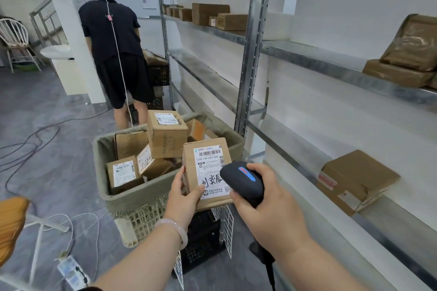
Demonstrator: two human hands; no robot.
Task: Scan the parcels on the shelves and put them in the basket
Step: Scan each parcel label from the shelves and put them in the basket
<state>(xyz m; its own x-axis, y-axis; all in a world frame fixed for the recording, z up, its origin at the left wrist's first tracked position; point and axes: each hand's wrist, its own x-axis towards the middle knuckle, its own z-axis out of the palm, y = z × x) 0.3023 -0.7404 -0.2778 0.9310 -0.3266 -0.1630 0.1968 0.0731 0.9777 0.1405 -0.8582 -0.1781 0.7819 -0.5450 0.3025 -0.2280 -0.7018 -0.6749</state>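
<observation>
Now, low centre: left hand [183,196] holds 1 labelled parcel [208,172] by its lower left corner, thumb on the label, fingers curled round the edge. Right hand [267,208] grips a black scanner [241,182], fingers closed round the handle, scanner head overlapping the label's right side. Parcel is over the near right rim of the basket [123,198], which holds several boxes. Shelves [331,61] at right carry more parcels [354,179]. Person in black [113,49] upper left, back turned.

Parcel depot: metal shelves [307,54], boxes [357,177].
</observation>
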